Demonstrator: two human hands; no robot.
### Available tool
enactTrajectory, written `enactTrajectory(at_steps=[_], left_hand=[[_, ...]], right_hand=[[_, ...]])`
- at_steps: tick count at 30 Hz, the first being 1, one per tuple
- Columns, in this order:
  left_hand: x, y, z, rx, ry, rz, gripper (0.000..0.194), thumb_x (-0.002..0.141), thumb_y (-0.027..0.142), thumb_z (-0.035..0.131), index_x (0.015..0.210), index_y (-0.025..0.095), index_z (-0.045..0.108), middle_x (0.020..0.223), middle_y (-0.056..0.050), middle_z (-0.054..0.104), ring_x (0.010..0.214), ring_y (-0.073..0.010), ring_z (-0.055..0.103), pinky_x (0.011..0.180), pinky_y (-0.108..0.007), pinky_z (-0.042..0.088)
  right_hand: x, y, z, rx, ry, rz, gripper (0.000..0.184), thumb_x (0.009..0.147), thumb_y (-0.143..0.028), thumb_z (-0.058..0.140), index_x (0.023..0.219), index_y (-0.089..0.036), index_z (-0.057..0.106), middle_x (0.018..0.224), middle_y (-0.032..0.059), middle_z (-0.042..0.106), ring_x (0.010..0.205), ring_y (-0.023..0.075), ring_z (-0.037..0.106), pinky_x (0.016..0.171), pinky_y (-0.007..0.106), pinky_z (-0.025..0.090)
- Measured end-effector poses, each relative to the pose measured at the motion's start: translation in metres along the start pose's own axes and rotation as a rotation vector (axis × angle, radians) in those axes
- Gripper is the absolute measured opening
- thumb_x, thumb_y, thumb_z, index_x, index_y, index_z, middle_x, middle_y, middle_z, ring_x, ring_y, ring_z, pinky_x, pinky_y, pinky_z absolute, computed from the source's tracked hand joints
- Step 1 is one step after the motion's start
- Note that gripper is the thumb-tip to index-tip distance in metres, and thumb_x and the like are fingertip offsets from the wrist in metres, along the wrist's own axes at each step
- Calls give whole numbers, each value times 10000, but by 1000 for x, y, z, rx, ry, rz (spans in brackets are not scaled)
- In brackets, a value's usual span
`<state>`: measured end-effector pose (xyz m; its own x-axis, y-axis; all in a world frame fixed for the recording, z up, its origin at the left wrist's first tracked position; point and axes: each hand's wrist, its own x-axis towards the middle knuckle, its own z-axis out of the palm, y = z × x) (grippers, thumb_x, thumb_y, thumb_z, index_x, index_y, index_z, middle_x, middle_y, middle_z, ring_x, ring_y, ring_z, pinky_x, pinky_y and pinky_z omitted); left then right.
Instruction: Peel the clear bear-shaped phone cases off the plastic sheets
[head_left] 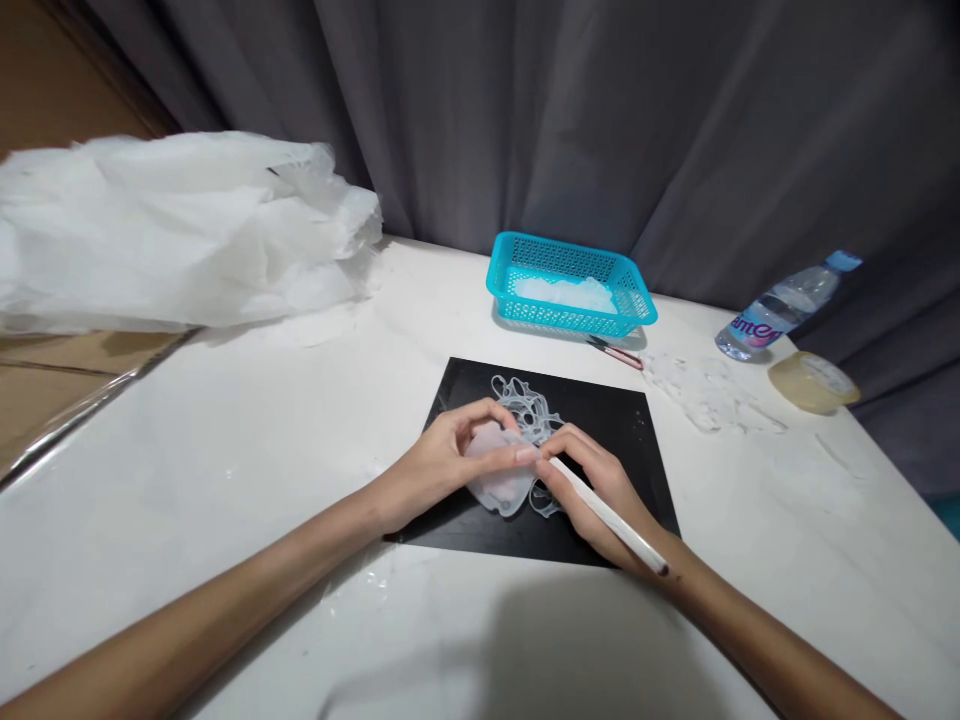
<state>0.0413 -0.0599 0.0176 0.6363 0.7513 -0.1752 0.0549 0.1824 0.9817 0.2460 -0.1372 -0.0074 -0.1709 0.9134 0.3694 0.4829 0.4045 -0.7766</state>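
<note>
One translucent, soft-looking piece (501, 492) sits at the centre of your work, over the black mat (469, 385); take it as the middle of the dial, twelve pointing away from you. Your left hand (442, 450) pinches it between thumb and fingers, probably to keep the rim steady and turned toward the other hand. At three o'clock, your right hand (600, 485) has its fingers closed round a white pen-like tool (611, 518), held low near the tip, presumably for fine control; the tip itself is hidden at the piece's edge.

Thin clear loops (529, 408) lie tangled at one o'clock, and the dark mat likely helps you see such pale material. Farther out at one is a blue basket (555, 316) with whitish pieces (570, 293) inside. Toward two lie pink-handled snips (622, 355), clear scraps (701, 395), a tilted-looking water bottle (765, 318) and a tape roll (806, 385).

Your white bench (225, 440) carries a crumpled white bundle (172, 230) at ten; a grey curtain (600, 120) hangs at twelve.
</note>
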Motion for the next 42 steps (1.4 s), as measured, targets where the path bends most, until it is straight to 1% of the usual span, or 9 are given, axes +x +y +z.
enactTrajectory(at_steps=[3, 11, 16, 19, 21, 24, 27, 34, 42], left_hand=[[0, 0, -3, 119, -66, -31, 290, 875, 449, 800, 918, 169, 738, 771, 4, 657, 673, -123, 579, 613, -219, 439], [-1, -5, -2, 152, -56, -33, 281, 865, 421, 807, 800, 161, 722, 688, 13, 643, 620, -108, 570, 559, -194, 419], [2, 6, -31, -99, 320, -42, 337, 831, 425, 823, 740, 172, 621, 564, 29, 594, 458, -94, 516, 432, -187, 363], [-2, 17, -36, -142, 192, -67, 347, 838, 476, 831, 844, 172, 664, 631, 19, 627, 504, -105, 561, 462, -194, 421], [-7, 20, -27, -58, 77, -27, 318, 883, 469, 802, 882, 168, 697, 700, 16, 640, 585, -95, 582, 530, -185, 451], [-14, 18, -12, 70, -10, 46, 281, 943, 442, 753, 900, 165, 732, 783, 10, 649, 691, -91, 587, 611, -177, 464], [-17, 14, -7, 75, -20, 20, 283, 964, 448, 726, 929, 168, 728, 801, 3, 672, 698, -105, 603, 617, -195, 476], [-19, 14, -13, 63, 34, 18, 308, 952, 469, 733, 948, 162, 717, 780, -10, 701, 679, -122, 636, 601, -209, 486], [-20, 12, -13, 66, 38, 3, 313, 954, 477, 735, 947, 163, 739, 769, 7, 684, 669, -95, 604, 600, -185, 454]], right_hand=[[-3, 2, 1, -45, -19, -26, 85, 1060, -208, 550, 988, -224, 593, 921, 15, 612, 866, 161, 606, 802, 280, 477], [-8, -1, 1, -275, -111, -174, 124, 1071, -123, 477, 1001, -217, 518, 954, 46, 609, 866, 194, 548, 859, 349, 461], [-12, 5, -10, -278, -63, -149, 114, 1064, -117, 492, 1013, -210, 537, 925, 44, 592, 848, 191, 557, 809, 338, 458], [-12, 10, -17, -225, 6, -128, 108, 1042, -109, 545, 1032, -215, 560, 930, 35, 596, 856, 182, 579, 815, 333, 459], [-11, 12, -19, -208, 40, -142, 126, 1026, -94, 566, 1039, -219, 571, 930, 31, 602, 861, 180, 587, 824, 338, 462], [-10, 13, -19, -226, 32, -171, 160, 1005, -67, 566, 1067, -214, 583, 944, 40, 618, 875, 188, 597, 833, 352, 470], [-10, 12, -19, -255, 15, -194, 165, 994, -55, 563, 1055, -206, 588, 925, 41, 628, 852, 188, 599, 816, 358, 470], [-11, 16, -17, -364, 99, -143, 90, 991, -155, 657, 1023, -208, 592, 894, 48, 632, 835, 208, 616, 783, 360, 497], [-14, 15, -14, -396, 9, -197, 171, 996, -154, 664, 1144, -195, 589, 1005, 83, 658, 928, 227, 657, 827, 359, 550]])
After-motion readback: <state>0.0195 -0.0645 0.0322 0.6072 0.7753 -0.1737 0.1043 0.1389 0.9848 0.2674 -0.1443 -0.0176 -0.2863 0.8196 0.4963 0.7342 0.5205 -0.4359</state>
